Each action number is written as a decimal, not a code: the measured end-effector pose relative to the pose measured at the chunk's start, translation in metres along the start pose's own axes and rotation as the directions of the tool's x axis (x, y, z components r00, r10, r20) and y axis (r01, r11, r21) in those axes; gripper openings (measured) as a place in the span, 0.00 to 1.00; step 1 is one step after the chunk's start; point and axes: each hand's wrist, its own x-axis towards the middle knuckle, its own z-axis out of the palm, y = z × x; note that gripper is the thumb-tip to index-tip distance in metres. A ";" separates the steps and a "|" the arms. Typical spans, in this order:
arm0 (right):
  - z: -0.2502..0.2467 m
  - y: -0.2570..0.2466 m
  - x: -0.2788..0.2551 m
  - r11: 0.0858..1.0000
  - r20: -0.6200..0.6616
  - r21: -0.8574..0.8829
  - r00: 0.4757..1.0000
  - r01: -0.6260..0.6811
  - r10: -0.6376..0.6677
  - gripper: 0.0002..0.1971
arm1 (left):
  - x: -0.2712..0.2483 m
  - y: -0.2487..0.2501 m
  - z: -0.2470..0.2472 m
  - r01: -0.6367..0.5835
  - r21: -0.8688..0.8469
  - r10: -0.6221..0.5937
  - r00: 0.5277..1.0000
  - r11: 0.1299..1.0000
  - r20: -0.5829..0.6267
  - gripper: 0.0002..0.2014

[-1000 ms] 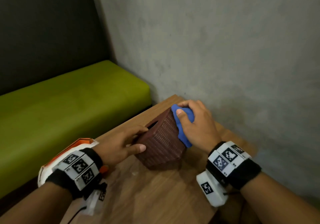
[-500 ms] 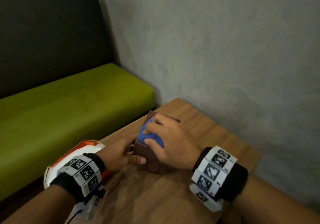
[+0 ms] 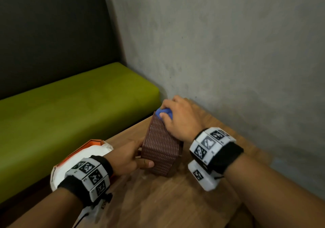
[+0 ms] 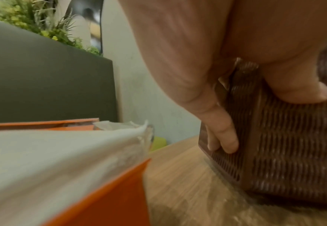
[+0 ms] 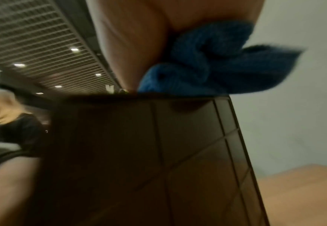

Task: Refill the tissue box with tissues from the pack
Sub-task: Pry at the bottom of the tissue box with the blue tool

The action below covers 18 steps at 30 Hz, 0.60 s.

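Tilted back up, brown woven tissue box [image 3: 161, 148] stands on end.

Grey plaster wall [image 3: 219, 51] rising just past the fingertips, meeting a dark padded backrest [image 3: 52, 34] at a corner up and to the left. Lime-green bench cushion [image 3: 73, 104] beyond and left of the fingers, below the backrest. Wooden table [image 3: 175, 201] under the fingers, butted against the wall. Green foliage [image 4: 42, 23] above the backrest. Overhead, slatted ceiling [image 5: 32, 38] with small round lights [image 5: 74, 49].
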 end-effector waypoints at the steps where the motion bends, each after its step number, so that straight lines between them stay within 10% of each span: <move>1: 0.000 0.002 0.005 0.998 0.000 -0.043 0.999 -0.045 0.045 0.06 | 0.001 0.000 0.002 -0.002 0.002 0.002 1.000 1.000 0.009 0.24; 8: 0.004 -0.032 -0.042 0.967 0.124 0.063 0.959 0.248 -0.254 0.06 | 0.001 -0.008 0.005 0.026 -0.023 -0.027 0.999 0.999 -0.039 0.15; 14: -0.003 -0.002 -0.002 0.997 -0.007 -0.074 1.000 -0.023 0.022 0.06 | 0.007 0.004 0.003 0.023 0.012 -0.023 1.000 1.000 0.019 0.21; 18: 0.002 -0.020 -0.021 0.995 0.037 -0.039 0.995 0.089 -0.088 0.06 | 0.006 0.000 0.002 0.050 -0.016 -0.050 0.999 0.999 -0.012 0.20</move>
